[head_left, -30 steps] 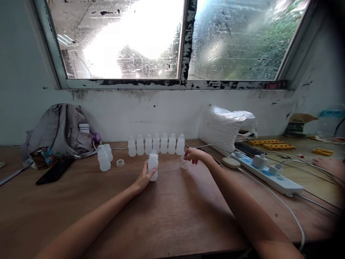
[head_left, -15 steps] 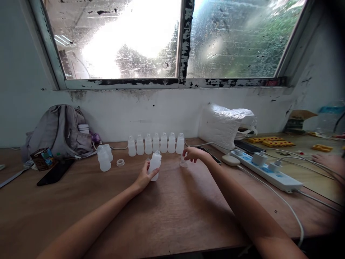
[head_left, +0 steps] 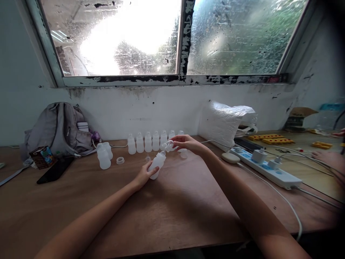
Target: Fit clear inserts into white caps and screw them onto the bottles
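Observation:
My left hand [head_left: 145, 175] is closed around a frosted white baby bottle [head_left: 157, 164], which tilts toward the right above the table. A transparent cap [head_left: 168, 145] is pinched in the fingers of my right hand [head_left: 184, 141], just above the bottle's top. Whether cap and bottle touch I cannot tell. Behind them stands a row of several capped bottles [head_left: 148, 143], partly covered by my right hand. A clear teat [head_left: 147, 157] lies beyond my left hand, and another clear cap [head_left: 184, 154] rests below my right hand. Further left are a white collar ring [head_left: 120, 160] and open bottles [head_left: 104, 158].
At the left are a grey backpack [head_left: 60, 129], a small box [head_left: 43, 157] and a black phone [head_left: 55, 170]. A white foil bag [head_left: 223, 124], a round white device [head_left: 230, 158] and a power strip [head_left: 266, 169] with cables lie right. Another person's hand [head_left: 327, 160] shows at the far right.
My right hand has lifted a clear cap from the table and brought it left to the bottle's top. The bottle in my left hand has tilted further right.

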### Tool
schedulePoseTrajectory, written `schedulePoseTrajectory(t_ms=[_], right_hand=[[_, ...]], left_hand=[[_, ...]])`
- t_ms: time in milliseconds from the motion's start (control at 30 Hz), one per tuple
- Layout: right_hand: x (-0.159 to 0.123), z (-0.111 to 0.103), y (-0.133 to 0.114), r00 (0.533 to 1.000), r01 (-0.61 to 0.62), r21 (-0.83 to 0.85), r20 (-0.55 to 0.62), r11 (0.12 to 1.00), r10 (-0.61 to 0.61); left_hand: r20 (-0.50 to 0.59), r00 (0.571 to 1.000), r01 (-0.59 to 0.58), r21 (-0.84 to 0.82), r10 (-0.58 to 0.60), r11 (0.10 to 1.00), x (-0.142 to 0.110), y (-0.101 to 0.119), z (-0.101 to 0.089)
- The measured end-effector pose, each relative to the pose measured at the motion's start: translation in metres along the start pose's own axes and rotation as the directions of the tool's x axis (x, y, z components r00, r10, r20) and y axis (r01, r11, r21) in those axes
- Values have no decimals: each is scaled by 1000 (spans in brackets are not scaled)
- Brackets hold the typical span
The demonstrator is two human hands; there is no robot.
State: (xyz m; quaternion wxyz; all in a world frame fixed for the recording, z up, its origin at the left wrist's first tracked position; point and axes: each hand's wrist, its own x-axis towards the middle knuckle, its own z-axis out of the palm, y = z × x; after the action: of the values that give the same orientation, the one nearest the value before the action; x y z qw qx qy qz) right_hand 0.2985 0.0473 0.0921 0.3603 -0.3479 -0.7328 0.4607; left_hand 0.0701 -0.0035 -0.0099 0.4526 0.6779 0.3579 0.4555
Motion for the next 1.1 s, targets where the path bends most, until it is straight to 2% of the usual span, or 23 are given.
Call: schedulePoseTrajectory(t_ms=[400, 1000, 1100], right_hand=[[-1, 19, -4, 997, 16, -170, 72, 985, -4], [1, 22, -1, 997, -28, -240, 67, 970, 46], [-1, 22, -4, 995, -41, -192, 82, 981, 58]], left_hand=[[34, 999, -19, 16, 19, 1000, 0, 1, -1], [32, 999, -16, 30, 15, 999, 0, 0, 0], [-24, 999, -29, 29, 29, 999, -2, 0, 0]])
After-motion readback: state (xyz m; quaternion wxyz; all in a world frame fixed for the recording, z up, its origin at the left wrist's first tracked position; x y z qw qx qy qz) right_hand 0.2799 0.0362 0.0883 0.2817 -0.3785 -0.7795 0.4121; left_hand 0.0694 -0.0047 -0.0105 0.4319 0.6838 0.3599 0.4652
